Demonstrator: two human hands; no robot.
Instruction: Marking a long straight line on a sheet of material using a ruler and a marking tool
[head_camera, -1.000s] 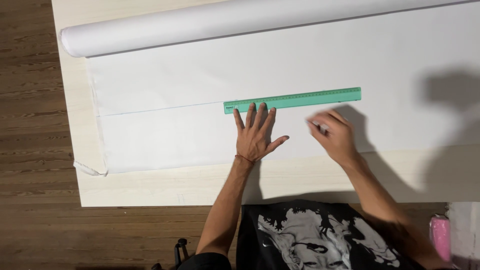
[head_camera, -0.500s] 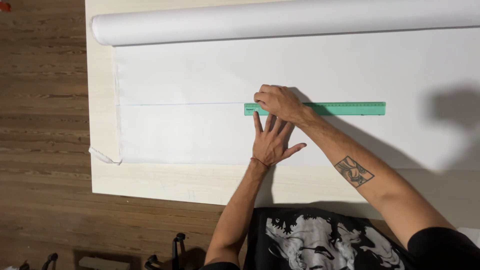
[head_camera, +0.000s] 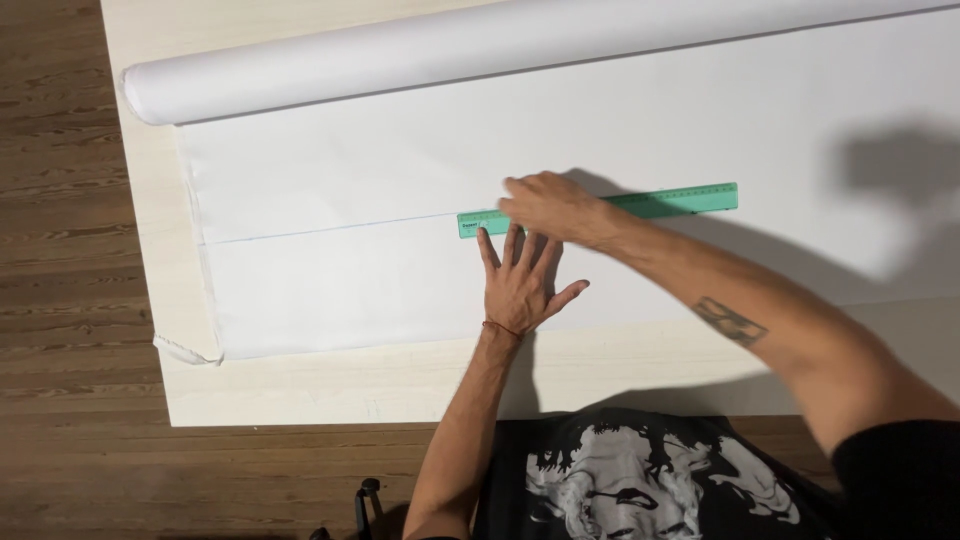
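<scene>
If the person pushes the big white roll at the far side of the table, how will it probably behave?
The white roll is a long, round cylinder, so it would likely roll rather than slide. The sheet unrolled from it lies flat on the table, so it would probably wind or unwind as it moves. It looks thick, perhaps heavy.

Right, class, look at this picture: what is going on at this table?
A person leans over a pale wooden table spread with white fabric unrolled from a roll. The left hand lies flat, fingers spread, just below a green ruler. The right hand reaches across onto the ruler's left end, at the end of a thin line marked on the fabric.
</scene>
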